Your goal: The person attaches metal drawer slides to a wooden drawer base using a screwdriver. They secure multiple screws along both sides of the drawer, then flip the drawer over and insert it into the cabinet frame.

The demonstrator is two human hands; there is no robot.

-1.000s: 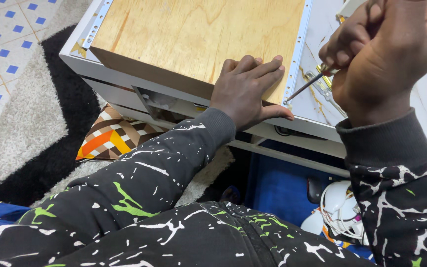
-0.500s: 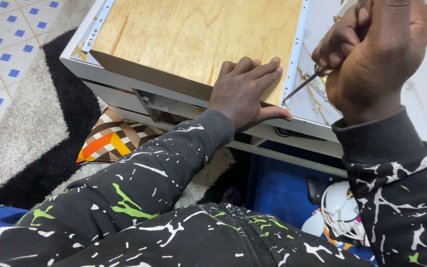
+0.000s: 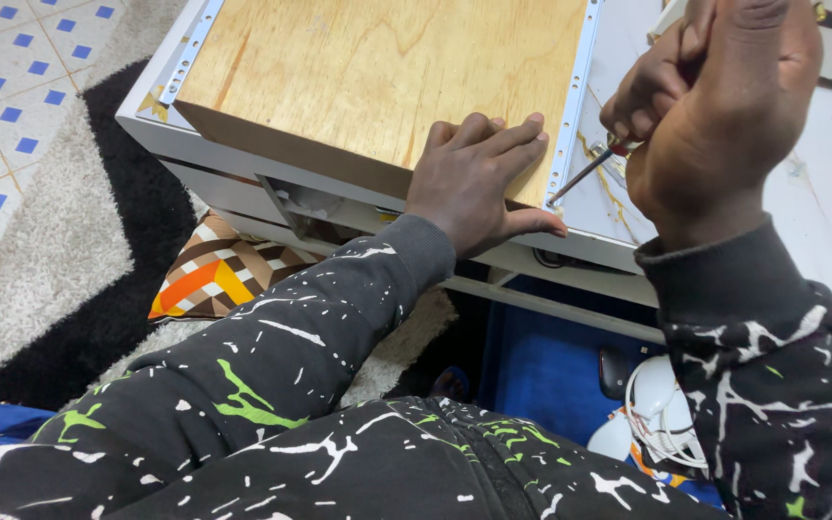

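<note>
Your left hand lies flat, fingers spread, on the near right corner of the pale plywood drawer bottom, pinning it to the white desk while your right hand clenches a slim red-handled screwdriver, tip on the perforated white metal runner along the panel's right edge. The upturned drawer shows no contents

The right hand has tilted the screwdriver steeper, its tip nearer the metal rail.

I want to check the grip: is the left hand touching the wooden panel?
Touching. The head view shows the left hand lying flat on the wooden panel, fingers spread near its corner beside the metal rail.
</note>
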